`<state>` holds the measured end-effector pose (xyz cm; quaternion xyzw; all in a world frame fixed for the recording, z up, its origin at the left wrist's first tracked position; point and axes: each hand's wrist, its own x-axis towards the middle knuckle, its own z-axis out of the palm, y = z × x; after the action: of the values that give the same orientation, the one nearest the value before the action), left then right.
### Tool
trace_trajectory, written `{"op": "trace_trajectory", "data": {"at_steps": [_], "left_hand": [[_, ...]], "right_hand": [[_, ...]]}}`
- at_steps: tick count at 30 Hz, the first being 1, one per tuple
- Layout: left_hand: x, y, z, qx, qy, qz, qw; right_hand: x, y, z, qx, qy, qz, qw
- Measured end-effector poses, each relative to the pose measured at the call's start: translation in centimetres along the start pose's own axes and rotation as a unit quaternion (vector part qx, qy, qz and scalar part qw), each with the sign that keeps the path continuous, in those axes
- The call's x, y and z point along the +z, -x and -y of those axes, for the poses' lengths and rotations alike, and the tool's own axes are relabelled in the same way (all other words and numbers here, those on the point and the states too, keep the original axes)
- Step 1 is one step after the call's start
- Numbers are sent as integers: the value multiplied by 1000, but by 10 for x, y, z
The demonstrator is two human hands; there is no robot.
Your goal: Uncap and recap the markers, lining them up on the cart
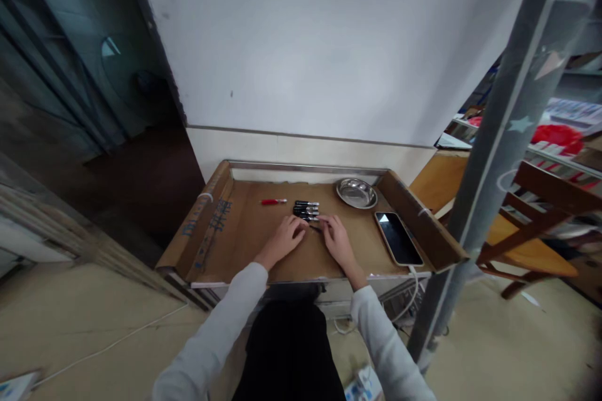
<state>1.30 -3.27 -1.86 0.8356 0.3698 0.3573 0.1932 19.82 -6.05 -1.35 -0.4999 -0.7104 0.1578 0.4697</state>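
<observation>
Several black pens point(306, 208) with silvery ends lie side by side in a small stack of rows on the brown cardboard surface point(254, 238). At the near left end of this row, my left hand point(285, 238) rests with curved fingers, its thumb apart from the forefinger. Opposite it, my right hand point(337, 240) has its forefinger stretched toward the right ends of the pens. Between the two hands lies a thin dark piece point(315, 229), too small to name. A red pen point(273, 202) lies separately, to the left of the black ones. Fingertip contact is hard to make out.
A round metal dish point(357, 193) stands at the back right. Nearer, a phone point(399, 239) lies with a white cable point(414, 288) plugged in. Raised cardboard sides point(418, 219) border the table. A grey metal post point(489, 156) and a wooden chair point(527, 238) stand at right.
</observation>
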Motion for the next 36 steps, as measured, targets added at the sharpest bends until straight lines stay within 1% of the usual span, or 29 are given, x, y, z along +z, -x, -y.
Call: {"op": "trace_trajectory", "data": {"at_steps": [2, 5, 9, 11, 14, 18, 22, 26, 29, 31, 33, 36], "left_hand": [[-1, 0, -5, 18, -10, 29, 999], [1, -1, -10, 40, -37, 61, 997], [6, -6, -12, 65, -58, 73, 994], [9, -8, -11, 62, -54, 62, 995], [12, -10, -6, 40, -41, 31, 998], [14, -10, 3, -7, -30, -7, 1000], [15, -12, 8, -57, -13, -40, 998], [12, -14, 8, -59, 36, -49, 996], [9, -15, 8, -94, 91, -55, 990], [9, -15, 9, -111, 105, -58, 987], [10, -15, 11, -110, 67, -70, 989], [13, -14, 15, -108, -23, -93, 990]], "right_hand": [[-2, 1, -2, 18, 1, -13, 1000], [-1, 2, -7, 25, 1, 1, 1000], [2, 1, -12, 10, 23, 22, 999], [3, 1, -14, -1, 48, 30, 998], [4, 0, -15, -13, 77, 33, 996], [8, -3, -15, -18, 93, 26, 995], [11, -7, -13, -17, 113, 40, 993], [12, -8, -12, -15, 125, 40, 991], [12, -7, -14, -14, 122, 36, 992], [12, -7, -15, -9, 126, 30, 992], [12, -6, -15, -5, 139, 25, 990], [12, -6, -14, -3, 174, 19, 985]]}}
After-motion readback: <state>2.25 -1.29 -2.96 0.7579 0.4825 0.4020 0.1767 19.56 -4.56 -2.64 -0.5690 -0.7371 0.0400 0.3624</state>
